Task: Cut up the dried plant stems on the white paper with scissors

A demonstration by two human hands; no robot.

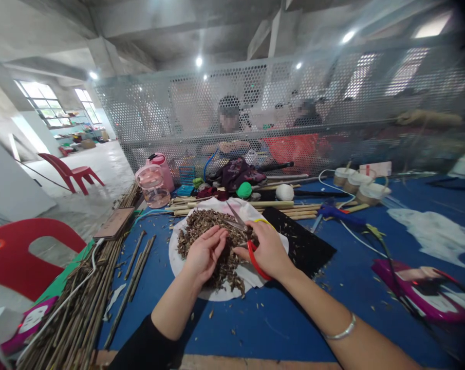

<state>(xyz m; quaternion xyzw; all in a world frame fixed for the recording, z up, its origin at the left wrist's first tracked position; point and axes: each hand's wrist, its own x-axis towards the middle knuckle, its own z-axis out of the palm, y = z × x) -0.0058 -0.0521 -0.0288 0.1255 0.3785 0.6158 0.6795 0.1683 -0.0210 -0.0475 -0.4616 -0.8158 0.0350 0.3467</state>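
Note:
My right hand [270, 247] grips a pair of scissors [238, 220] with red and yellow handles. The blades are spread apart and point up and to the left. My left hand [206, 253] is palm up, its fingers curled together with the thumb; whatever they may pinch is too small to make out. Both hands are over a heap of dry brown plant bits [201, 226], my left hand close beside the scissors. Under the heap lies a round white cloth [175, 252] on the blue table [232, 336].
Long thin brown sticks [78, 308] lie in a bundle at the left, with a phone [114, 224] on top. Behind the cloth are a green yarn ball [244, 190], a white ball [284, 192] and pale sticks [305, 209]. A glue gun [342, 213] lies right of a black sheet [307, 241].

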